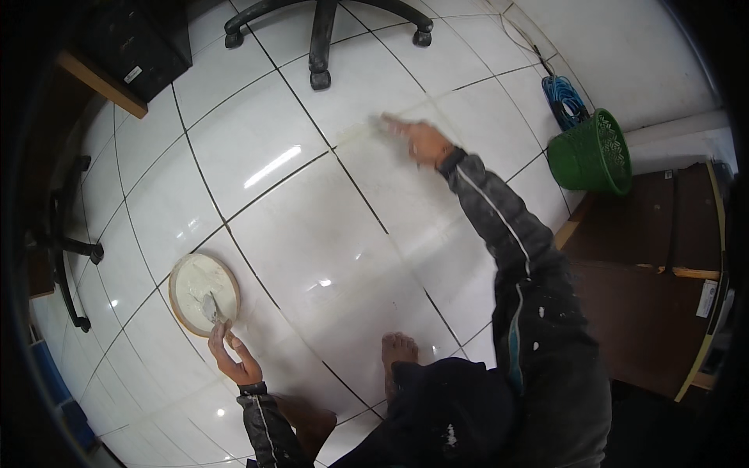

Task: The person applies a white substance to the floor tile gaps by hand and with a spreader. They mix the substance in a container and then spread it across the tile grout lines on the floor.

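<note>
A round, shallow tub (175, 306) of creamy white paste (204, 277) sits on the floor at my left. My left hand (236, 360) is at its near rim, fingers closed on a small paste-coated tool (209, 306) whose tip lies in the paste. My right hand (425, 143) reaches far forward, low over the white tiles (312, 214), beside a joint with a pale smear along it. Motion blurs its fingers. A greyish patch shows at their tips, but I cannot make out whether it is something held. Some joints look dark, others pale.
A wheeled chair base (321, 47) stands at the far side, another chair base (70, 242) at the left. On the right are a green basket (589, 156), a coiled blue cable (563, 101) and brown furniture (647, 288). My bare foot (399, 349) rests close by.
</note>
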{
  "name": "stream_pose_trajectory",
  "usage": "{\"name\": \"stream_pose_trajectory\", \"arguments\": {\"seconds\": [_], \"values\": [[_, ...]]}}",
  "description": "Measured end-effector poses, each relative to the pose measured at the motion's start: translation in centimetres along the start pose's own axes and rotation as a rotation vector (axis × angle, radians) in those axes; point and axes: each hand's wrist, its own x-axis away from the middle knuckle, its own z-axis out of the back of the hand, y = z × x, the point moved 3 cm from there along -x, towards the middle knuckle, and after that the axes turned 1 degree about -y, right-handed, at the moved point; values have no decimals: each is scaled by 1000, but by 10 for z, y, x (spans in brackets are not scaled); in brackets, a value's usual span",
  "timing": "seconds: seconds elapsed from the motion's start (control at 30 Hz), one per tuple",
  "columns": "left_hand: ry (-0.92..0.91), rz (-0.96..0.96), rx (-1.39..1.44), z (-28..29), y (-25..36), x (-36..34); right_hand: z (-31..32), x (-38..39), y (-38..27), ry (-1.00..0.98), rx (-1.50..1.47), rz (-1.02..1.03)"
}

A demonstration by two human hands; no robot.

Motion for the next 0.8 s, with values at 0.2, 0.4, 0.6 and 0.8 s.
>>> {"name": "stream_pose_trajectory", "arguments": {"seconds": [0.2, 0.4, 0.6, 0.8], "values": [[1, -29, -8, 5, -3, -1, 18, -75, 65, 392, 313, -77], [35, 29, -3, 6, -14, 5, -44, -102, -31, 272, 299, -315], [22, -2, 19, 1, 1, -6, -99, -79, -125, 296, 164, -156], [27, -39, 32, 2, 1, -5, -129, -26, -180, 133, 129, 111]]}}
